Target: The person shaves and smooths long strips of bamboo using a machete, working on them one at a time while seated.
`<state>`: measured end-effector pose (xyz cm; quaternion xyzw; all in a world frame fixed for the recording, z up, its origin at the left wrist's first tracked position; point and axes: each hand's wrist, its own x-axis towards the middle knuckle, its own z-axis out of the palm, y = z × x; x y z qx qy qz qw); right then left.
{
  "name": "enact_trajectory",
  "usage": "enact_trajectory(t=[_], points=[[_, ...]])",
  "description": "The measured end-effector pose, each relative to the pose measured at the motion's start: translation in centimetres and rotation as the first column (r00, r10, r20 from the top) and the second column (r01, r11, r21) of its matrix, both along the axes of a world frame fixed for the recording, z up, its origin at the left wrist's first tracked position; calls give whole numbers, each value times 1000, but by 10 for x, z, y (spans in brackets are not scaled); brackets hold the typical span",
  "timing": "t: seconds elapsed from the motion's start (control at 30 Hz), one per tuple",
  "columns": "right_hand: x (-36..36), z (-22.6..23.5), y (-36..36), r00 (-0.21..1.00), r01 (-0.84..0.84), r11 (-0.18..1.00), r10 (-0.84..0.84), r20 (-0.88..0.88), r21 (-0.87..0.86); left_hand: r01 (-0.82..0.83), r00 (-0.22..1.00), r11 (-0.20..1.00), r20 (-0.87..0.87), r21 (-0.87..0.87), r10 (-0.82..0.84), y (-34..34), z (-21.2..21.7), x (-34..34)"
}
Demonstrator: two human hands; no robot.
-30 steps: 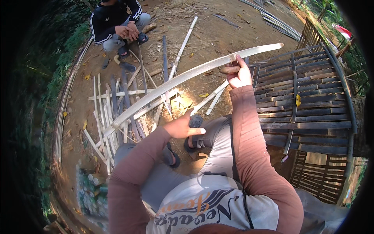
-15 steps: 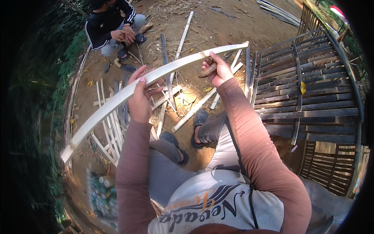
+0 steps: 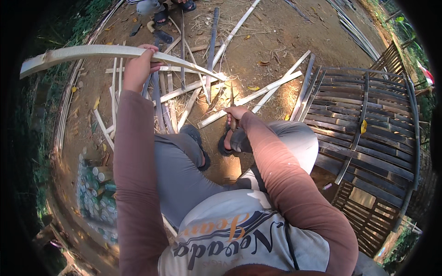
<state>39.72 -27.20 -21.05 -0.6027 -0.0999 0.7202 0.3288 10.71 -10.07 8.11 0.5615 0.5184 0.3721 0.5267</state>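
Observation:
My left hand [image 3: 137, 69] is raised at the upper left and grips a long pale bamboo strip [image 3: 83, 51]. The strip runs from the far left edge and tapers to a thin tip over the ground near the middle. My right hand [image 3: 235, 113] is low, just above my sandalled foot, and is shut on a knife [image 3: 232, 99] with a wooden handle. Its short blade points up and away from me. The two hands are well apart, and the strip's tip ends a little above and to the left of the knife.
Several split bamboo slats [image 3: 258, 94] lie scattered on the dirt ahead. A dark woven bamboo panel [image 3: 363, 133] fills the right side. Another person's sandalled feet [image 3: 161, 11] show at the top edge. Cans and bottles [image 3: 94, 193] are heaped at the lower left.
The bamboo strip has swung left and up in my left hand. My right hand has let go of the strip and dropped toward my foot with the knife.

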Motion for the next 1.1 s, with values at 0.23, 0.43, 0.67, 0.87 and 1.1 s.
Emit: enact_trajectory(t=[0.23, 0.43, 0.67, 0.87, 1.1], points=[[-52, 24, 20, 989, 127, 960, -102, -112, 248, 71, 980, 997, -183, -8, -72, 9, -23, -23], [-54, -29, 11, 800, -102, 976, -35, 598, 193, 118, 965, 993, -237, -6, -116, 23, -39, -33], [-44, -106, -8, 625, -319, 944, 273, 731, -80, 168, 950, 986, -265, -12, -165, 31, -40, -34], [-66, -32, 7, 640, -283, 952, 96, 763, 117, 103, 959, 994, -261, -41, -110, 29, -41, -31], [-58, -97, 0, 662, -234, 970, 108, 742, 68, 194, 947, 980, -254, -36, -196, 30, -29, -20]])
